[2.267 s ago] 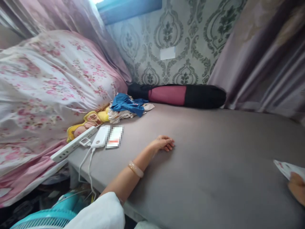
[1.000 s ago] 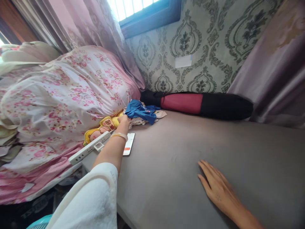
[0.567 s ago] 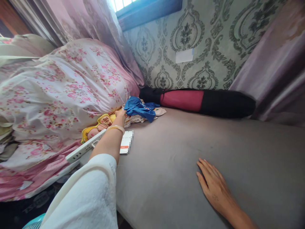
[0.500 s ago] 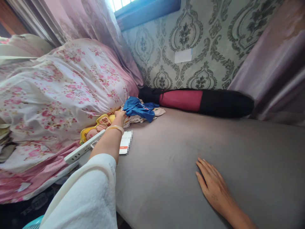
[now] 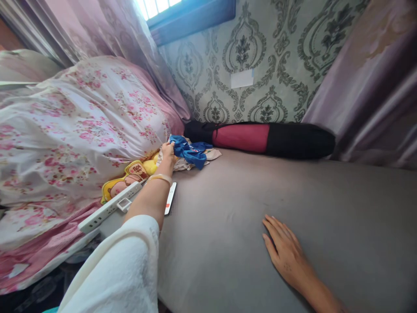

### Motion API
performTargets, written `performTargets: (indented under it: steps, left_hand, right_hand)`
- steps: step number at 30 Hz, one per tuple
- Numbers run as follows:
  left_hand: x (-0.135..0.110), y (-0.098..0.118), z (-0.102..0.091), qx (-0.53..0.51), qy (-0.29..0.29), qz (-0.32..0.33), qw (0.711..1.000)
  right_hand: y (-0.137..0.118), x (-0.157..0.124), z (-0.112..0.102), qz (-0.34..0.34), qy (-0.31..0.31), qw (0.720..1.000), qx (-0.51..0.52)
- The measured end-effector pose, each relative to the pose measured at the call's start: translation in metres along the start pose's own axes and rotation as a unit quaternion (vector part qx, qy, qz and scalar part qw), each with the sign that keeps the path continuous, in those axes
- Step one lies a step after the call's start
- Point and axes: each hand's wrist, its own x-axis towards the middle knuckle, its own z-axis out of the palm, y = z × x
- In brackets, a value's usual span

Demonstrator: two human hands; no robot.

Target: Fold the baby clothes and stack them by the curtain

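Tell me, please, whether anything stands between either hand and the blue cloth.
Nothing visible does. The left hand grips the blue cloth by its left end. The right hand rests palm down on the grey surface, with no object between it and the cloth.

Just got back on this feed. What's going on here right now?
The person's left hand reaches across and grips the left edge of the blue cloth, which lies bunched over some pale cloth. The right hand holds nothing; it is palm down at the grey surface, fingers extended. A phone lies partly hidden by the left forearm, near a white power strip. Behind, a long black-and-red bag lies along the wall.
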Motion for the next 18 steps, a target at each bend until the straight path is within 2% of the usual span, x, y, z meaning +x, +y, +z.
performTargets:
  steps: [3, 6, 14, 18]
  left_hand:
    - [-0.011, 0.008, 0.014, -0.091, -0.037, -0.031, 0.995]
    - [-0.029, 0.014, 0.024, -0.182, -0.089, -0.055, 0.978]
    - [-0.081, 0.023, 0.045, -0.211, -0.155, -0.082, 0.961]
    - [-0.104, 0.038, 0.054, -0.248, -0.199, -0.104, 0.942]
  right_hand:
    - [0.0, 0.001, -0.001, 0.001, 0.001, 1.0, 0.003]
    - [-0.002, 0.002, -0.003, 0.007, 0.002, 1.0, 0.011]
    - [-0.006, 0.003, -0.008, 0.017, 0.001, 0.999, 0.027]
    - [-0.006, 0.002, -0.009, 0.018, -0.002, 0.999, 0.031]
